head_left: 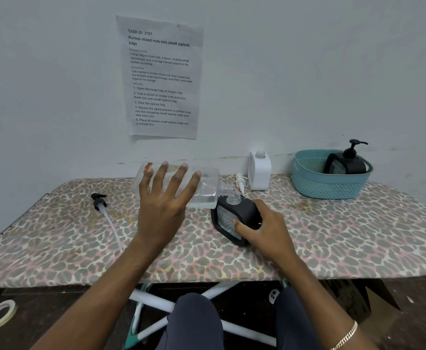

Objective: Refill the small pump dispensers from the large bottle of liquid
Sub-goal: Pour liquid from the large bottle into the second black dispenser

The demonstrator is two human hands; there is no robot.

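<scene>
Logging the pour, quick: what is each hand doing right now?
Left hand: holds the large bottle, tipped on its side.
Right hand: grips the black dispenser.

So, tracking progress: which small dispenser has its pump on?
The black dispenser in the teal basket; the other black one and the white one have bare necks.
</scene>
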